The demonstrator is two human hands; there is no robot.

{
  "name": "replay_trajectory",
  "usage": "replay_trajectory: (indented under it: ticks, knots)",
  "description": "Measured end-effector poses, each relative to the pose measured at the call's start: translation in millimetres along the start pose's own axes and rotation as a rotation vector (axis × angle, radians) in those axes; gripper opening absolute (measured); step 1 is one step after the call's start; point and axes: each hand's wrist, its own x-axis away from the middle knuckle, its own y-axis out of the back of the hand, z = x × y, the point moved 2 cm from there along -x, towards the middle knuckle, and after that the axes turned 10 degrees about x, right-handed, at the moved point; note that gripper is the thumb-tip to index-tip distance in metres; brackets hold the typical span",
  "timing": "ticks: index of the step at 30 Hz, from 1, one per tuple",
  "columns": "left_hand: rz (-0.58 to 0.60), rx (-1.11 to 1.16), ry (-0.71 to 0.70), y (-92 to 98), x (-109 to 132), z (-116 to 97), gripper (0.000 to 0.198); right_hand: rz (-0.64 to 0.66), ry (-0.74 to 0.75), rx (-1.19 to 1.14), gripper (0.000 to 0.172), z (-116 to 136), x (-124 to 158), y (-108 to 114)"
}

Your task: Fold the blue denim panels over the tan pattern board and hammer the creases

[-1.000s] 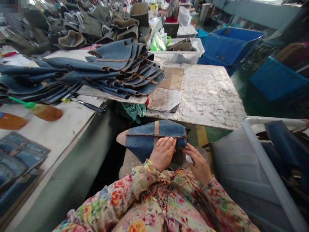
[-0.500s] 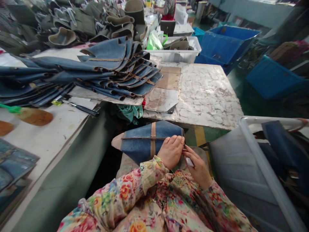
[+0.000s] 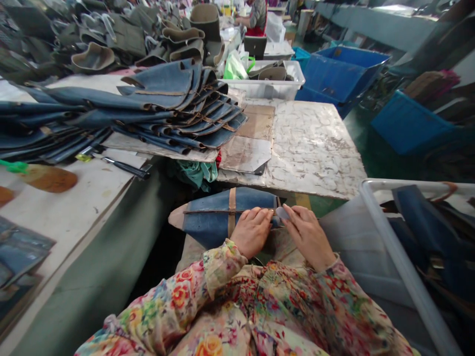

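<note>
Across my lap lies a blue leather boot upper (image 3: 208, 201), with a tan strip crossing it, a centre seam and a pale pointed left end. My left hand (image 3: 252, 231) grips it near the right end, fingers closed over the leather and the thumb hidden. At that same end, my right hand (image 3: 306, 232) pinches a small flat tool (image 3: 282, 213) with a pale rounded tip. The tip is at the upper's edge, close to my left fingertips; whether it touches the leather I cannot tell.
Stacked blue uppers (image 3: 159, 109) cover the left table, near a black-handled tool (image 3: 126, 168) and a brown bottle (image 3: 52, 178). A worn white table (image 3: 311, 143) stands ahead. On my right is a plastic bin (image 3: 401, 257) holding blue pieces. A person (image 3: 256, 20) sits farther back.
My right hand has risen slightly and turned, bringing the tool's pale tip up to the upper's right end. My left hand has shifted a little left and down. The view has shifted slightly.
</note>
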Motion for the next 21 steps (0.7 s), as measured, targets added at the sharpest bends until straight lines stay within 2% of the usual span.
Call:
replay_trajectory:
  ticks: [5, 10, 18, 21]
  knots:
    - [0.017, -0.010, 0.035, 7.6, 3, 5, 0.034, -0.031, 0.070, -0.009, 0.035, 9, -7, 0]
    - [0.005, -0.020, 0.057, 14.3, 9, 11, 0.034, 0.008, 0.073, -0.086, 0.027, 22, -11, -12]
    - [-0.011, -0.074, 0.117, 31.7, 35, 29, 0.034, 0.048, 0.140, -0.060, 0.027, 67, -27, -17]
    - [-0.054, -0.100, 0.167, 37.6, 44, 35, 0.033, 0.050, 0.175, -0.021, 0.027, 83, -35, -22]
